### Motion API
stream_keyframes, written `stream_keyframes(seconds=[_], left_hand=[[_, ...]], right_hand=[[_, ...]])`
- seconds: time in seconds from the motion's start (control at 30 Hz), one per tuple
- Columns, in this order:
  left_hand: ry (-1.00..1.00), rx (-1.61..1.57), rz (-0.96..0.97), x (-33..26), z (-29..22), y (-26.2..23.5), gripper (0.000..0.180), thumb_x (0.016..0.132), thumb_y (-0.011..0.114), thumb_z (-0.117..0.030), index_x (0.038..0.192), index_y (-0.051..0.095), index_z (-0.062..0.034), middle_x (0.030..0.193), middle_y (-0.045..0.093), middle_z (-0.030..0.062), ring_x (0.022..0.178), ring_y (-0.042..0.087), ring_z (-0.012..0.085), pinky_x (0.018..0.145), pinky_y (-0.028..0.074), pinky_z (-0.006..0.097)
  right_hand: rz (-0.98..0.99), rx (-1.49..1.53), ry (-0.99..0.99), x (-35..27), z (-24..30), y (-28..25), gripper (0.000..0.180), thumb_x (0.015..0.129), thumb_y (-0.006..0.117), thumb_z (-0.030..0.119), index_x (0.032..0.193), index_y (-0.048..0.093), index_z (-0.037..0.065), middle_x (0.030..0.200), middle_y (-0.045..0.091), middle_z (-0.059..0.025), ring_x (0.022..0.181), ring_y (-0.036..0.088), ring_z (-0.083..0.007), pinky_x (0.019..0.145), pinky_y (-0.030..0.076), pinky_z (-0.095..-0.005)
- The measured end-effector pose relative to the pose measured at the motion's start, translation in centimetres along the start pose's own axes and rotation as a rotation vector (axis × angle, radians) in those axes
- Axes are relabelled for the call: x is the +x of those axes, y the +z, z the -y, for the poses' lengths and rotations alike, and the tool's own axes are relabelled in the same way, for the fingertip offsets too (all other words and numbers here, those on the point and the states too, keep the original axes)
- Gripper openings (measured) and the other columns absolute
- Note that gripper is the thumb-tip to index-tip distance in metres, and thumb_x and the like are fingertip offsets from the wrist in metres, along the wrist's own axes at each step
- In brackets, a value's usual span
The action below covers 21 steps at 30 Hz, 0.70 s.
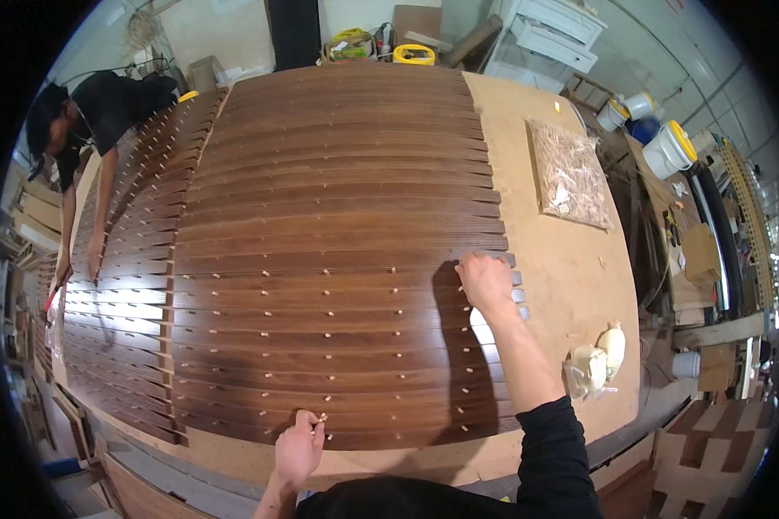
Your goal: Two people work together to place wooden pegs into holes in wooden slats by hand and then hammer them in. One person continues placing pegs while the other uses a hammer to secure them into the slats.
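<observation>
Nearest the camera, my left hand (299, 450) sits at the near edge of the workbench (571, 259), thumb and forefinger pinched shut on a small pale dowel peg (321, 419) at the nearest dark slat of the slatted panel (337, 259). I judge the step in hand to be seating pegs into the slats: rows of pale peg ends already show along most of them. At the far left edge, a second, similar panel (121, 285) lies alongside, and another person in a black top (117, 104) leans over it with both arms down on its slats; those hands are not mine. Moving right, my right hand (485, 281) rests with fingers curled down on the right ends of the slats near mid-panel, pressing on them and holding nothing that I can see. Beyond the panel's right ends, on the bare right side of the workbench, lies a clear bag of pale pegs (569, 173) toward the far edge and a pair of crumpled pale gloves (595, 365) toward the near edge. As I judge it, the next move calls for lining the peg squarely over its hole and pressing it straight in while the right hand steadies the slats, since a tilted peg would likely bind.
</observation>
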<state>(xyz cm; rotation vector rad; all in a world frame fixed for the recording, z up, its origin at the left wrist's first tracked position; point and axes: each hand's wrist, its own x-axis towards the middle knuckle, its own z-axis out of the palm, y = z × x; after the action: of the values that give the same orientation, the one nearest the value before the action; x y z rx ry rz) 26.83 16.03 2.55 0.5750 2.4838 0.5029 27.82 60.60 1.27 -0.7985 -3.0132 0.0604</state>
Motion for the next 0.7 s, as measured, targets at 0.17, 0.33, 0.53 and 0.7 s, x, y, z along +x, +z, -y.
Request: stream_keyframes(seconds=[0.17, 0.33, 0.53, 0.7], left_hand=[[0.036, -0.004, 0.005, 0.1, -0.2, -0.2, 0.018, 0.095, 0.061, -0.022, 0.101, 0.052, -0.0079, 0.077, 0.068, 0.0204, 0.074, 0.066, 0.0433, 0.066, 0.053, 0.053], [0.078, -0.166, -0.060, -0.1, 1.1, -0.2, 0.016, 0.095, 0.062, -0.017, 0.100, 0.054, -0.0045, 0.078, 0.069, 0.0177, 0.071, 0.070, 0.0342, 0.065, 0.055, 0.044], [0.062, -0.836, 0.207, -1.3, 0.4, -0.3, 0.014, 0.098, 0.063, -0.013, 0.105, 0.055, -0.0027, 0.086, 0.063, 0.0031, 0.080, 0.058, 0.0080, 0.073, 0.049, 0.025], [0.089, -0.788, 0.347, 0.6, -3.7, -1.0, 0.016, 0.099, 0.063, -0.017, 0.104, 0.058, -0.0031, 0.089, 0.062, 0.0018, 0.082, 0.056, 0.0087, 0.074, 0.048, 0.025]], right_hand=[[0.019, -0.030, 0.027, 0.4, -0.1, 0.1, 0.019, 0.093, 0.064, 0.026, 0.095, 0.068, 0.008, 0.094, 0.072, -0.0116, 0.089, 0.071, -0.0309, 0.090, 0.047, -0.0530], [-0.179, 0.407, 0.182, -3.0, 0.6, -1.6, 0.026, 0.089, 0.071, 0.029, 0.103, 0.069, 0.008, 0.094, 0.072, -0.0113, 0.090, 0.069, -0.0316, 0.088, 0.048, -0.0493], [0.246, 1.166, -0.063, -13.4, 10.5, -3.4, 0.032, 0.093, 0.069, 0.029, 0.116, 0.068, 0.007, 0.102, 0.071, -0.0117, 0.091, 0.068, -0.0217, 0.078, 0.054, -0.0381], [0.755, 1.166, -0.201, -16.3, 13.4, -3.2, 0.027, 0.097, 0.065, 0.026, 0.118, 0.068, 0.010, 0.098, 0.073, -0.0069, 0.091, 0.068, -0.0153, 0.085, 0.053, -0.0312]])
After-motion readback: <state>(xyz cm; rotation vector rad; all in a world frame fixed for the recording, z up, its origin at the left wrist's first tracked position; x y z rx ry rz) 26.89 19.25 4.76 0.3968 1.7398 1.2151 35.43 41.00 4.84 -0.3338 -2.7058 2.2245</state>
